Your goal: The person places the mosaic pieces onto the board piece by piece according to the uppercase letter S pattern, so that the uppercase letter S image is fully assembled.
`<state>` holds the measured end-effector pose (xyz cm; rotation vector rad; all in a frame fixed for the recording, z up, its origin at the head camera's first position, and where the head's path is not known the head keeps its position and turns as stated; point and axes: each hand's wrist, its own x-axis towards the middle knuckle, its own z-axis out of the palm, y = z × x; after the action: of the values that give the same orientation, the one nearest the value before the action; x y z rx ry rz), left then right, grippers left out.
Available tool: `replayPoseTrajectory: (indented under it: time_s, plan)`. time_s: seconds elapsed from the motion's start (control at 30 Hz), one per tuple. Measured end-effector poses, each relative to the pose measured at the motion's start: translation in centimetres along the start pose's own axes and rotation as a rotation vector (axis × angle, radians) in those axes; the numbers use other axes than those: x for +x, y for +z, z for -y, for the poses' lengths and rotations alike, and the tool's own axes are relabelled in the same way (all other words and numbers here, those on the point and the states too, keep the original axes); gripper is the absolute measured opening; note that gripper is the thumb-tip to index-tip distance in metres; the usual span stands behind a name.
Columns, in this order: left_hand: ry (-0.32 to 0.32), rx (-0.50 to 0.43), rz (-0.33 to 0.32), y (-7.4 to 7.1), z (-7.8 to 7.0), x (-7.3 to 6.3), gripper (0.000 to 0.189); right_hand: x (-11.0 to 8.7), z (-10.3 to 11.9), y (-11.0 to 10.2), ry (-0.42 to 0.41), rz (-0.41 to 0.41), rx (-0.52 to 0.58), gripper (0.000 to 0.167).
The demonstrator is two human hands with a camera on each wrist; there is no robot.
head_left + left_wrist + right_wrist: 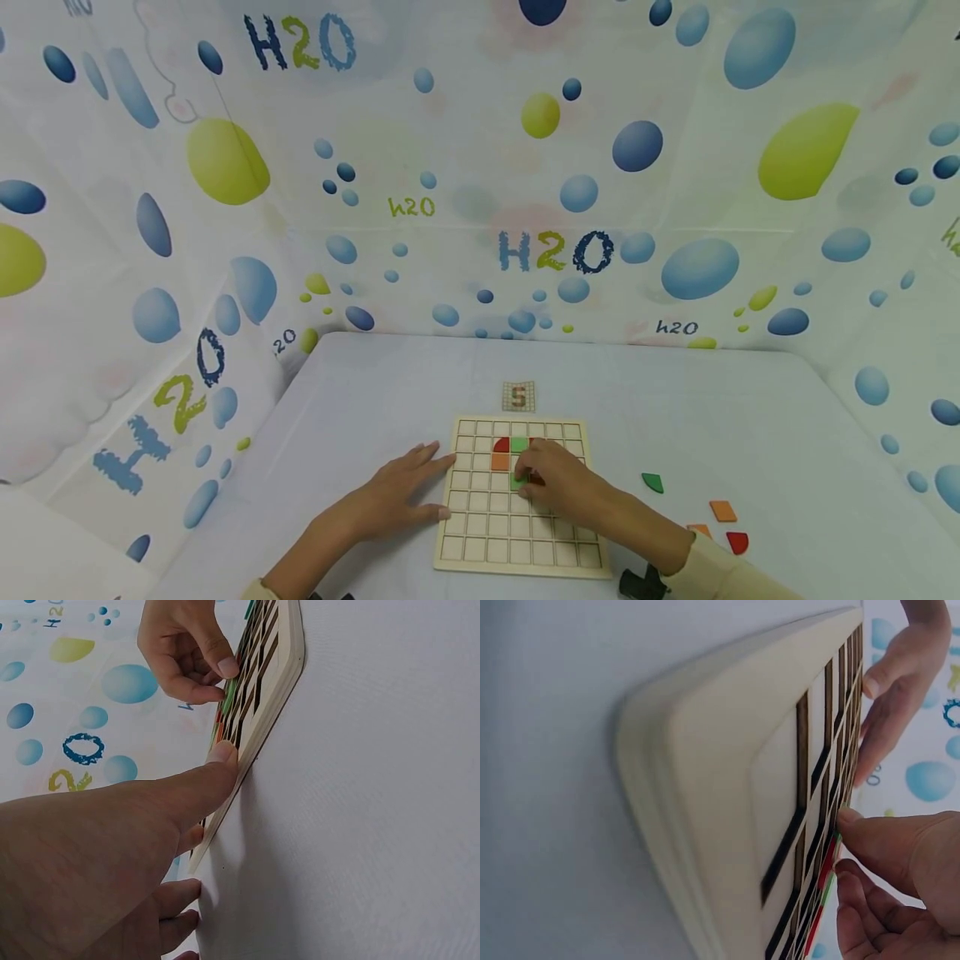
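Right hand (558, 482) at lower centre of frame, fingers curled down onto a green piece (517, 481) on the wooden grid board (517, 557), pinching it. Red piece (501, 446), second green piece (519, 444) and orange piece (500, 462) just above, in the board's cells. Left hand (405, 493) flat, fingers straight, touching the board's left edge. Small numbered card (519, 397) above the board. Loose green (652, 482), orange (722, 510) and red (737, 542) tiles at lower right on the white table (375, 392).
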<state>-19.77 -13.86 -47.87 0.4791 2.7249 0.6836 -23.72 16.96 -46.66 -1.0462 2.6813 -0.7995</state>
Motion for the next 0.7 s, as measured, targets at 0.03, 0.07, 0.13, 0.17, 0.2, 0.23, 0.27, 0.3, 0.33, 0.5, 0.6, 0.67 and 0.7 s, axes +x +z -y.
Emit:
replayPoseTrajectory:
  time_s: [0.03,0.07,0.13,0.17,0.2,0.23,0.27,0.3,0.33,0.5,0.6,0.67,0.7]
  plan:
    - [-0.002,-0.002,0.000,0.0,-0.1,-0.1,0.081,-0.1,-0.1,0.0,0.000,-0.001,0.004,0.011]
    - [-0.002,-0.003,0.000,-0.1,-0.1,-0.1,0.082,-0.2,-0.1,0.0,0.000,-0.003,0.007,0.011]
    - [0.001,0.000,0.000,-0.1,-0.1,-0.1,0.082,-0.3,-0.2,-0.1,-0.006,-0.008,0.019,0.011]
    - [0.002,-0.002,-0.001,-0.1,-0.1,-0.1,0.082,-0.3,-0.3,-0.1,-0.001,-0.010,0.021,0.011]
    - [0.004,-0.002,-0.002,-0.1,-0.1,-0.1,0.081,-0.4,-0.4,-0.1,0.001,-0.014,0.026,0.011]
    - [0.006,0.000,-0.003,-0.1,-0.1,-0.1,0.081,-0.5,-0.5,-0.2,0.005,-0.020,0.027,0.011]
    - [0.007,0.002,-0.003,0.0,-0.1,-0.1,0.081,-0.6,-0.6,-0.3,0.014,-0.028,0.032,0.011]
    - [0.008,0.001,-0.002,0.0,-0.1,-0.1,0.081,-0.6,-0.7,-0.5,0.025,-0.036,0.041,0.010]
    - [0.008,-0.001,-0.001,0.0,-0.1,-0.1,0.082,-0.8,-0.8,-0.7,0.043,-0.044,0.053,0.009]
    - [0.006,0.002,0.004,-0.1,-0.1,-0.1,0.082,-1.7,-1.5,-2.1,0.117,-0.097,0.125,0.010]
    - [0.010,0.003,0.003,-0.2,-0.2,-0.2,0.082,-2.4,-2.2,-3.0,0.151,-0.134,0.150,0.015]
    - [0.017,0.003,0.003,-0.2,-0.2,-0.2,0.081,-3.0,-2.9,-3.6,0.178,-0.158,0.156,0.018]
    - [0.020,0.001,0.003,-0.2,-0.2,-0.2,0.081,-3.3,-3.2,-3.9,0.194,-0.168,0.157,0.019]
